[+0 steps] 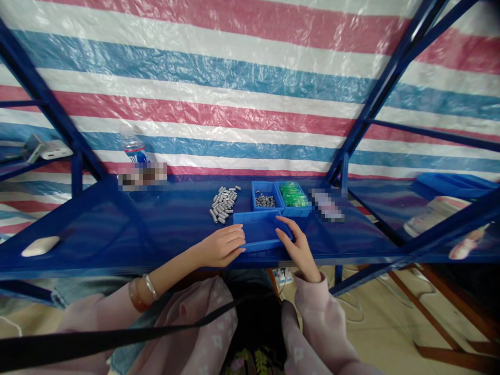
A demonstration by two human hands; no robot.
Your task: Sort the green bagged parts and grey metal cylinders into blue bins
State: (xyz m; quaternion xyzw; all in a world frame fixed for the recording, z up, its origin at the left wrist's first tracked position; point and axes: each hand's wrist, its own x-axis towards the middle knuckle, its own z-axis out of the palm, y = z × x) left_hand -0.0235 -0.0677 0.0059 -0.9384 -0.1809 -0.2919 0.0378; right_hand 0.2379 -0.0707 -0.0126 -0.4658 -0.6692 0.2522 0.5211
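Note:
A shallow blue plastic bin (260, 219) lies on the blue table near its front edge, with bare bottom showing. My left hand (225, 245) grips its left end, fingers together over the wall. At the right end my right hand (296, 244) holds the bin with thumb and fingers spread around the side. Left of the bin's back corner lies a loose pile of small silver metal cylinders (224, 203). Just behind the bin, a small blue box (254, 188) contains tiny metal parts (264, 200). Adjoining it, another box (297, 212) carries green plastic-looking pieces (294, 195).
A clear bottle (135, 148) stands at the back left, beside a blurred item. A white mouse-shaped object (40, 246) rests at the front left. A blurred flat item (326, 204) lies right of the boxes. Blue metal posts (375, 99) frame the table before a striped sheet (219, 109).

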